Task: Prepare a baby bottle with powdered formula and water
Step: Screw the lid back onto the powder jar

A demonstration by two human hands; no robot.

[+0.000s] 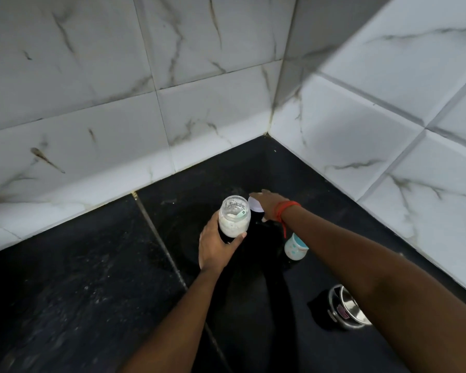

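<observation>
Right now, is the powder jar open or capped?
Open: the jar in the left hand shows a bare mouth, powder inside; a white lid sits at the right hand.

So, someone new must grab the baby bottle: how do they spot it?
On the black counter by the tiled corner, it sits under the right forearm. The baby bottle is pale blue and white, unlike the clear powder jar or steel pot.
</observation>
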